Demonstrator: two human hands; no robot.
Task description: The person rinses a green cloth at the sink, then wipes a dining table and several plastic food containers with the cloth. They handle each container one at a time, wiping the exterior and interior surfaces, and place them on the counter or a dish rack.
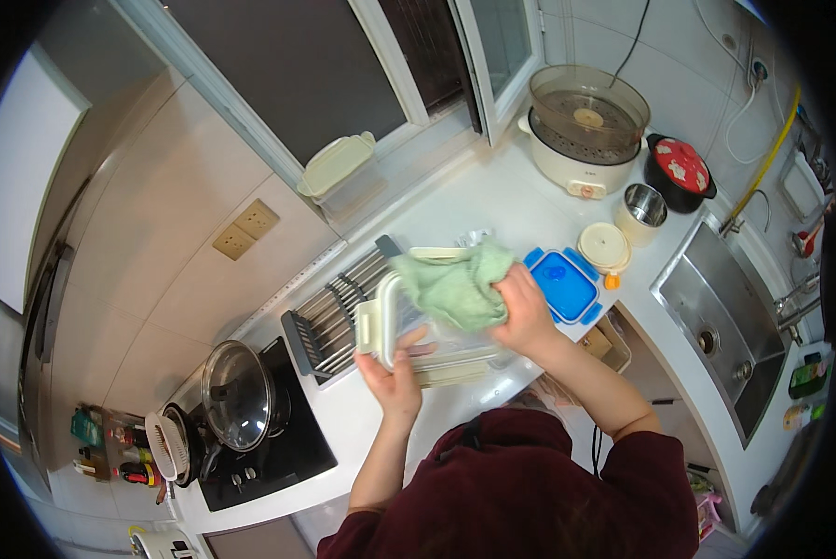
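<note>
My left hand (393,381) grips the near left corner of a clear plastic food container (390,314) with a cream rim and a clip flap. My right hand (529,311) is closed on a green cloth (453,283), which lies over the container's upper right part. The container is held tilted above the white counter, and its far side is hidden by the cloth. Beneath and beside it, cream-edged lids or containers (460,374) show partly. A blue lid with side clips (564,285) lies just right of my right hand.
A metal-bar dish rack (334,314) stands left of the container. Further left is a black hob (292,447) with a glass-lidded pan (236,395). A steamer (585,147), a red-lidded pot (680,168), a steel-lined cup (643,213) and the sink (718,314) are at right.
</note>
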